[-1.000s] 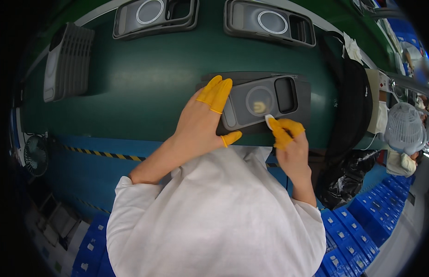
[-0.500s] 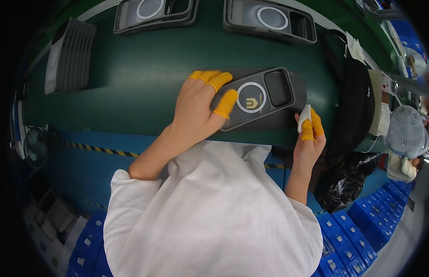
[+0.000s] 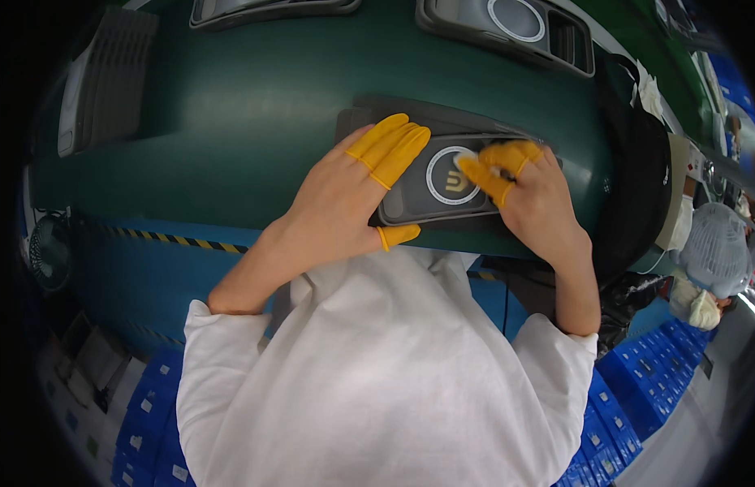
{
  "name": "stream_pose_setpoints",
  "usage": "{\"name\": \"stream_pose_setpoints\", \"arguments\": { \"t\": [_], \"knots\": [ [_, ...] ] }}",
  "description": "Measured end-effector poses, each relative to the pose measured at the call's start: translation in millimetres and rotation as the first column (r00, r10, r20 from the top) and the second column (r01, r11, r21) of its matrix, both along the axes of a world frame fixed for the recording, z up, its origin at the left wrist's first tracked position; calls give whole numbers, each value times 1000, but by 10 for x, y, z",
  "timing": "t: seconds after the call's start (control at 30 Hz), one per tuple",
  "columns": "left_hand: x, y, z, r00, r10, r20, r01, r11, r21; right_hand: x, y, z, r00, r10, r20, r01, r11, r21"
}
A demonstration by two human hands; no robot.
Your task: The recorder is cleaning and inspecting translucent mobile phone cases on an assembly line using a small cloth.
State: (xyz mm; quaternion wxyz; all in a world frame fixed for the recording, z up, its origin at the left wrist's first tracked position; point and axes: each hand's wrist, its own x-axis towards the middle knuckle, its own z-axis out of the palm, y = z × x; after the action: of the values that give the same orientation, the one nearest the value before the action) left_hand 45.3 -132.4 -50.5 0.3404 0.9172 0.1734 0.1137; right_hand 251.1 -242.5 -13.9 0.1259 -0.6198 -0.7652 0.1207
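Note:
A grey, see-through phone case (image 3: 414,195) with a white ring on its back lies slightly tilted on a dark mat (image 3: 377,109). My left hand (image 3: 337,191), in yellow finger cots, grips the case's left end, fingers over its upper edge and thumb at the lower edge. Over the ring's right side is my right hand (image 3: 536,187), also in yellow finger cots, its fingers pinched and slightly blurred. A bit of white cloth (image 3: 465,161) shows at the fingertips; the rest is hidden. The right hand covers the case's camera opening.
Stacked phone cases (image 3: 110,81) stand at the left of the green table (image 3: 248,146). More cases (image 3: 515,32) lie along the far side. A black bag (image 3: 637,178) rests at the right edge, near a small white fan (image 3: 714,247).
My right hand has moved left from beside the mat onto the case, bringing the white cloth. My left thumb has shifted from the case's back to its lower edge. The case sits flatter.

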Motion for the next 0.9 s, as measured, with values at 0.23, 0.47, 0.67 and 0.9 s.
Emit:
{"name": "stream_pose_setpoints", "arguments": {
  "t": [0.23,0.47,0.67,0.9],
  "knots": [
    [-25,33,-12,1000,-23,16,24,1000,-4,70,50,77,975,148,165,-139,988,-60],
    [-3,28,-15,999,-9,44,9,1000,-3,27,39,83,957,215,193,-212,977,-40],
    [-3,17,-15,999,-12,33,13,1000,-27,-23,-40,108,951,196,239,-187,980,-61],
    [-6,32,-2,999,-12,43,13,1000,-23,-48,-70,48,953,156,258,-150,988,-46]
  ]
}}
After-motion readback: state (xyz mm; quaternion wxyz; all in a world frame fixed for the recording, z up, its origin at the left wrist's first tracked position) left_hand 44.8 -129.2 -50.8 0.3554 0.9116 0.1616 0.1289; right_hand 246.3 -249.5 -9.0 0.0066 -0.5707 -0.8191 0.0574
